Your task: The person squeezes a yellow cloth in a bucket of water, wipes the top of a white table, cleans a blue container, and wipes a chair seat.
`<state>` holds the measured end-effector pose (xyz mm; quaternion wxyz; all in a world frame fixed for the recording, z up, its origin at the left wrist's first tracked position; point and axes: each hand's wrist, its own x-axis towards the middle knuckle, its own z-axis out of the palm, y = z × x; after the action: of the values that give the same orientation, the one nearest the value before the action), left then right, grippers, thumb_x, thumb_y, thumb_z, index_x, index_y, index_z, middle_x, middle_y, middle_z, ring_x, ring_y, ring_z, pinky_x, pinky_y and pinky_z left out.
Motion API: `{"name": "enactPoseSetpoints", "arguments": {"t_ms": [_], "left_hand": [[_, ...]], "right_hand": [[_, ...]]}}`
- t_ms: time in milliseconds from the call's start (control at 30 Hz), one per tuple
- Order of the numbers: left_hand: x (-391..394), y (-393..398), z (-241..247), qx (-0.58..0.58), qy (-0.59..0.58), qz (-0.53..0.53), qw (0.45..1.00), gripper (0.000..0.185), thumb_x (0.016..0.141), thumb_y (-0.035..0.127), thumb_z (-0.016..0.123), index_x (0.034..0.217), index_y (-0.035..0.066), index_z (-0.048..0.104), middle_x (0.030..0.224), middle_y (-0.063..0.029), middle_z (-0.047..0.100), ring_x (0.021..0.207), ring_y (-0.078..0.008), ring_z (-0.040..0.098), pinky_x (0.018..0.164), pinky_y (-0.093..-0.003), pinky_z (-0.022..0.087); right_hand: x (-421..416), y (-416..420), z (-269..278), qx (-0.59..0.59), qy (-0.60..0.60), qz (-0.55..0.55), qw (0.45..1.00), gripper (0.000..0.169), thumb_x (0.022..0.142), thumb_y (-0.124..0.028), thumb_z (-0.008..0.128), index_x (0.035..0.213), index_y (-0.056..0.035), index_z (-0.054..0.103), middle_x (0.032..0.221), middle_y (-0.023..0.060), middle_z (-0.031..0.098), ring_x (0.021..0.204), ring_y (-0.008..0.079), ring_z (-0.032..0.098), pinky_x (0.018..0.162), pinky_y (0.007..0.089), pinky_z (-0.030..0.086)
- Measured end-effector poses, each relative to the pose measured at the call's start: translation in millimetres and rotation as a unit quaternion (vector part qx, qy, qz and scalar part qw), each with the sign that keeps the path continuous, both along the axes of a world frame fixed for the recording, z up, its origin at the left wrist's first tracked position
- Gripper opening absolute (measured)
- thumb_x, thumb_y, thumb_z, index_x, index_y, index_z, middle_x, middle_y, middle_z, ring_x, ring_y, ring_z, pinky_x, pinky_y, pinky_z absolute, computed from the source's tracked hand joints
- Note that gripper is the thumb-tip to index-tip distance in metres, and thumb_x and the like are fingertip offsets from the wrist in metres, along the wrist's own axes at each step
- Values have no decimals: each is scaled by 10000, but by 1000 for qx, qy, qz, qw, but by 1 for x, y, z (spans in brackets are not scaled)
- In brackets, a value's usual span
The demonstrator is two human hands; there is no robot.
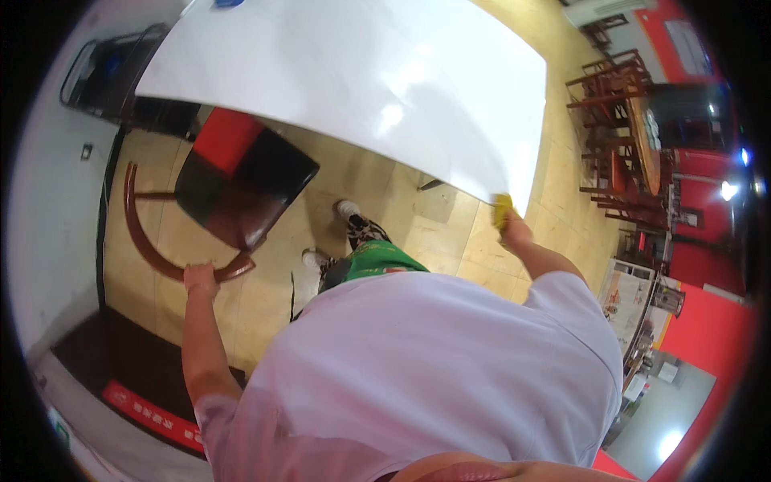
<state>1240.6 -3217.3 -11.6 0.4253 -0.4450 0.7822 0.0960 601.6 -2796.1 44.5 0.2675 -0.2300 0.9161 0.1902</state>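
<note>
My left hand (pixel 200 281) grips the curved wooden back rail (pixel 142 235) of a chair, whose padded seat (pixel 247 175) is patterned in red, black and brown. Part of that seat lies beneath the edge of a white table (pixel 337 66). At the table's near right corner, my right hand (pixel 517 232) holds a yellow cloth or sponge (pixel 502 211); which of the two, I cannot tell. The yellow thing overlaps the corner in view, and the tabletop shines with reflected light.
A dark chair or rack (pixel 114 78) stands by the wall at the left. A blue object (pixel 227 3) sits on the table's far edge. Wooden chairs surround another table (pixel 643 144) at the right. A dark mat or panel (pixel 120 355) with a red strip lies at lower left.
</note>
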Motion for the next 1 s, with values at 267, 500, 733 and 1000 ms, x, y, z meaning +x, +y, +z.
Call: {"name": "enactPoseSetpoints", "arguments": {"t_ms": [267, 500, 733, 1000], "left_hand": [[-4, 11, 5, -27, -2, 20, 999, 256, 716, 154, 614, 958, 113, 689, 1005, -114, 670, 1016, -243, 613, 922, -348, 412], [22, 39, 7, -7, -22, 61, 998, 280, 699, 171, 641, 969, 123, 695, 1009, -104, 675, 1005, -239, 623, 935, -348, 399], [97, 119, -20, 20, -74, 100, 992, 411, 727, 359, 663, 1082, 153, 669, 1126, -89, 641, 1111, -233, 573, 1007, -390, 355], [230, 292, -78, 68, -17, 263, 962, 328, 722, 324, 682, 960, 99, 693, 958, -144, 679, 946, -290, 644, 818, -380, 468]], "right_hand": [[-79, 39, 62, -171, 187, -75, 964, 360, 800, -138, 511, 1136, -40, 594, 1056, 194, 640, 990, 351, 606, 840, 420, 479], [-140, -43, 39, -457, 80, -195, 864, 383, 830, -209, 525, 1152, -5, 557, 998, 173, 639, 876, 279, 619, 765, 413, 493], [-54, -161, -99, -266, 234, -57, 933, 531, 836, -393, 516, 1259, -73, 493, 1269, 248, 467, 1196, 375, 439, 997, 460, 348], [71, -422, -75, -411, 165, 249, 862, 452, 757, -315, 527, 1170, -133, 529, 1230, 150, 488, 1144, 349, 453, 960, 437, 359]]}}
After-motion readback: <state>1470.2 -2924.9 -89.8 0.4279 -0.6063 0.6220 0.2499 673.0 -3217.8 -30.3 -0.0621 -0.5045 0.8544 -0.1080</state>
